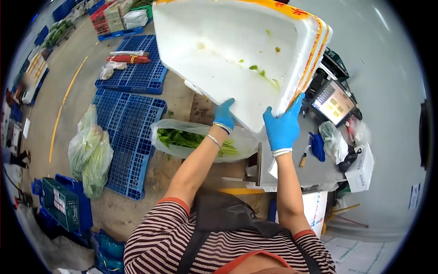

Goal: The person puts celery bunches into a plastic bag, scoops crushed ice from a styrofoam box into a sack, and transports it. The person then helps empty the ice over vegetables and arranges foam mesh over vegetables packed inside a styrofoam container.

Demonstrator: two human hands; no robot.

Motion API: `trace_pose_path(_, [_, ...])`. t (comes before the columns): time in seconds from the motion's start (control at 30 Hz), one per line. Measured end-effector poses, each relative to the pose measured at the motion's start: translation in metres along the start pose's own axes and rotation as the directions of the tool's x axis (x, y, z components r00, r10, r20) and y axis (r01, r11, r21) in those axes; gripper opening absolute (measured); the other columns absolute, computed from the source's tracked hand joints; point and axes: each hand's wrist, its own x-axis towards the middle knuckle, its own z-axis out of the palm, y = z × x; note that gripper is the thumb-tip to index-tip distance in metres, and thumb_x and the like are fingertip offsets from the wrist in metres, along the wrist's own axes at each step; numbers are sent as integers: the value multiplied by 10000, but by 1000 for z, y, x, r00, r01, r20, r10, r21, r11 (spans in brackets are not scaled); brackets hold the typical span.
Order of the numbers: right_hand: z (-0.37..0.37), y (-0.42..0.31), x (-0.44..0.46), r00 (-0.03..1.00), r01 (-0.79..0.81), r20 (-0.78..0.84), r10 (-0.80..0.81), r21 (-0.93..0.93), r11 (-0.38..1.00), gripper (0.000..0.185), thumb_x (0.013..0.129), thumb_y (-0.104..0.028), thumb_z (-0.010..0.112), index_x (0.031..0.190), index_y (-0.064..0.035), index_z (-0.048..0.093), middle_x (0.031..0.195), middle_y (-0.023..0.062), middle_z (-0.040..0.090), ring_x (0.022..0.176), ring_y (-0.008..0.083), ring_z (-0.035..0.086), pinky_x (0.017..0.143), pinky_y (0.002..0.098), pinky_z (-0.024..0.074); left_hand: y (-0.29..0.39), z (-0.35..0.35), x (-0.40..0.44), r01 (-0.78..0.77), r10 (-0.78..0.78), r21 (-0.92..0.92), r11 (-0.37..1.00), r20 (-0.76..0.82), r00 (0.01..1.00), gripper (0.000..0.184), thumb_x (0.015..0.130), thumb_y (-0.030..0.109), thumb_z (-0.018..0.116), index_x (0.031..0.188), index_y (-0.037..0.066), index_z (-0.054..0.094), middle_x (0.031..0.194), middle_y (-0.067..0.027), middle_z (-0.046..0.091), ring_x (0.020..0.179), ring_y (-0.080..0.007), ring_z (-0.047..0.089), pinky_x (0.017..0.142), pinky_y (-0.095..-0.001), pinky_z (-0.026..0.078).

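Both my hands, in blue gloves, hold up a white foam box (219,59) with orange tape along its rim. It is tilted so its inside shows, with a few green leaf scraps in it. My left hand (224,114) grips the lower edge near the middle. At the lower right corner my right hand (283,125) clasps the side, fingers partly behind it. Below the box, a clear plastic bag of leafy greens (182,139) lies near my left forearm.
Blue pallets (123,132) lie on the floor at left, with bagged vegetables (93,155) beside them. A lit screen (334,102), plastic bags and a knife (303,160) are on the grey table (292,176) at right. A green crate (60,203) stands lower left.
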Motion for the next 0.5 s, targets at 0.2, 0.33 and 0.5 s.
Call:
trace_pose_path(0.2, [65,23,0,935,143,221,-276,478,867,917,781,-239,711,1448,-13,125,1300,231,479,1130,321,532,889,357,457,111,-28,17,-361,395,280,889,-73,916,351,758,-15,593,1097,-93,542,1076,-202,596,932,-349,602,836,-431,515])
trace_pose_path(0.33, [52,38,-47,778,119,494,-389,493,862,763,818,-186,675,1445,-104,248,1294,193,505,1138,274,539,932,349,439,195,-43,48,-303,371,359,883,-135,919,323,739,-35,570,1055,-103,563,1040,-208,607,926,-340,611,803,-418,527])
trace_pose_path(0.5, [37,101,-97,686,-63,703,-186,313,948,638,840,-195,646,1405,-124,357,1233,178,558,1071,243,583,913,348,458,264,-63,95,-51,233,586,809,-240,942,346,769,48,513,1099,-53,545,1075,-214,590,946,-350,599,801,-419,513])
